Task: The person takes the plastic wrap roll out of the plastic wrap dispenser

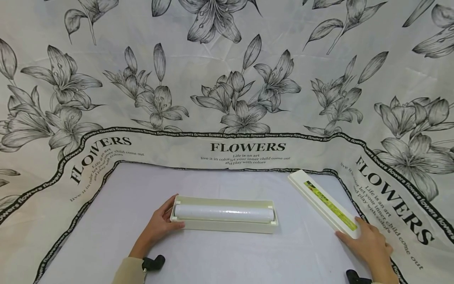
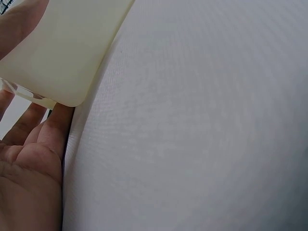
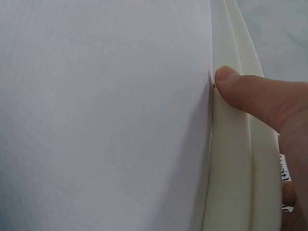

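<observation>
A long cream plastic box (image 1: pixel 227 226) lies on the white tabletop with its top off, holding a shiny roll of plastic wrap (image 1: pixel 224 213). Its left end is gripped by my left hand (image 1: pixel 159 225), thumb on the front wall and fingers behind the end. In the left wrist view the box's rounded corner (image 2: pixel 72 62) sits between thumb and fingers, against the cloth. To the right, my right hand (image 1: pixel 370 242) holds the near end of the slim lid (image 1: pixel 320 204), which has a green-yellow label and lies slanted. In the right wrist view the thumb (image 3: pixel 255 94) presses the lid's side.
A white cloth (image 1: pixel 230 256) covers the table. Behind it and at both sides rises a sheet (image 1: pixel 244 98) printed with black flowers and lettering, its dark border (image 1: pixel 227 169) running along the table's edges. The lid's far end reaches that border.
</observation>
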Motion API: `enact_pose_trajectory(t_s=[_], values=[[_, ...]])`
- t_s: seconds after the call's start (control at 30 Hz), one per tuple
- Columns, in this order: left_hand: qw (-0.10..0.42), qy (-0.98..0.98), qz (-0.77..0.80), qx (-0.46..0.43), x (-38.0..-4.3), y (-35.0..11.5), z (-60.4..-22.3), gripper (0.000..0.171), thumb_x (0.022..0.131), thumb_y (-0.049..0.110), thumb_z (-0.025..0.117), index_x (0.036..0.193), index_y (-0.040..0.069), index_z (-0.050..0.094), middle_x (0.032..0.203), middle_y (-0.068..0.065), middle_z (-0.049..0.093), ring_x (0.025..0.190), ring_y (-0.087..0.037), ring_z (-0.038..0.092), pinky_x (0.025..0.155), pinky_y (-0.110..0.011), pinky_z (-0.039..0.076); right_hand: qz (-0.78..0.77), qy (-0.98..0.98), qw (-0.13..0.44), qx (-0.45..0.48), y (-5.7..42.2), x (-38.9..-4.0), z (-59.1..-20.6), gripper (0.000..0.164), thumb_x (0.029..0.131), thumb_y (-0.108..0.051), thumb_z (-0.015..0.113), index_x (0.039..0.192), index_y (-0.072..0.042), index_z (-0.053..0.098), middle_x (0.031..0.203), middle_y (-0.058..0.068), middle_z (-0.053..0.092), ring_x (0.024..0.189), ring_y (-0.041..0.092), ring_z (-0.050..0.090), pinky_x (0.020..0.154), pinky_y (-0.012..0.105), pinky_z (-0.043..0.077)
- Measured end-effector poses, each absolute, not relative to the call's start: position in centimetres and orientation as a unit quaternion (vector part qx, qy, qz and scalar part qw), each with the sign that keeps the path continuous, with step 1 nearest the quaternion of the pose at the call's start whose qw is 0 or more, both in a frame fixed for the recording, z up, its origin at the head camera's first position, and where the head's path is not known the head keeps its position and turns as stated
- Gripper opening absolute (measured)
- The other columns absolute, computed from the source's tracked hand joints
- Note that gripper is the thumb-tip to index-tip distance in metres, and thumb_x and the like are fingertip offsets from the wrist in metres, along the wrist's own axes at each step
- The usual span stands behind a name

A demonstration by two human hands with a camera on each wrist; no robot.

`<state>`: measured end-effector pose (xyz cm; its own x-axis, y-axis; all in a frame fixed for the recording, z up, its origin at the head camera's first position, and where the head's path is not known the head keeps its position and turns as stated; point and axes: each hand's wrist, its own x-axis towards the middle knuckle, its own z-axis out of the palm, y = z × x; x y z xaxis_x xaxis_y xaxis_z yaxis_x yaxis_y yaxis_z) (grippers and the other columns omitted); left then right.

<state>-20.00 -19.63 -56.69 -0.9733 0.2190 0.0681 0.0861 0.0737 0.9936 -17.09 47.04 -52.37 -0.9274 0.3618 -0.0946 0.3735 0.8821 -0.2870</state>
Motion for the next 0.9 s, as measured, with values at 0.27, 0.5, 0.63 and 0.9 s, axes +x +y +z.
enact_pose_trajectory(t_s=[0.27, 0.5, 0.63, 0.9], values=[[0.049, 0.733, 0.670, 0.106, -19.9, -19.6, -56.8, 0.108, 0.077, 0.005, 0.089, 0.164, 0.015, 0.026, 0.163, -0.018, 0.036, 0.149, -0.033, 0.040, 0.101, -0.017, 0.049, -0.146, 0.973, 0.019, 0.179, 46.9, -16.9, -52.2, 0.117, 0.081, -0.081, 0.064, 0.155, 0.002, 0.029, 0.140, 0.047, 0.031, 0.117, 0.070, 0.038, 0.087, 0.083, 0.032], [0.046, 0.738, 0.665, 0.105, -19.9, -19.7, -56.8, 0.108, 0.078, 0.006, 0.089, 0.164, 0.014, 0.025, 0.163, -0.020, 0.035, 0.142, -0.012, 0.047, 0.100, -0.016, 0.050, -0.154, 0.971, -0.007, 0.181, 46.0, -17.2, -51.3, 0.107, 0.087, -0.076, 0.061, 0.155, 0.002, 0.030, 0.143, 0.044, 0.033, 0.123, 0.066, 0.036, 0.095, 0.082, 0.028], [0.047, 0.739, 0.665, 0.098, -19.9, -19.7, -56.7, 0.109, 0.077, 0.006, 0.090, 0.164, 0.015, 0.026, 0.162, -0.019, 0.036, 0.142, -0.012, 0.048, 0.100, -0.017, 0.050, -0.138, 0.978, -0.038, 0.154, 45.5, -17.5, -50.8, 0.100, 0.091, -0.071, 0.059, 0.152, 0.005, 0.034, 0.141, 0.043, 0.040, 0.122, 0.063, 0.042, 0.093, 0.079, 0.032], [0.054, 0.741, 0.664, 0.084, -19.9, -19.6, -56.6, 0.110, 0.075, 0.007, 0.092, 0.164, 0.018, 0.028, 0.162, -0.014, 0.039, 0.148, -0.030, 0.042, 0.101, -0.018, 0.050, -0.111, 0.984, -0.112, 0.078, 43.2, -17.7, -49.8, 0.087, 0.091, -0.059, 0.067, 0.143, 0.007, 0.046, 0.133, 0.042, 0.052, 0.110, 0.058, 0.055, 0.081, 0.074, 0.042]])
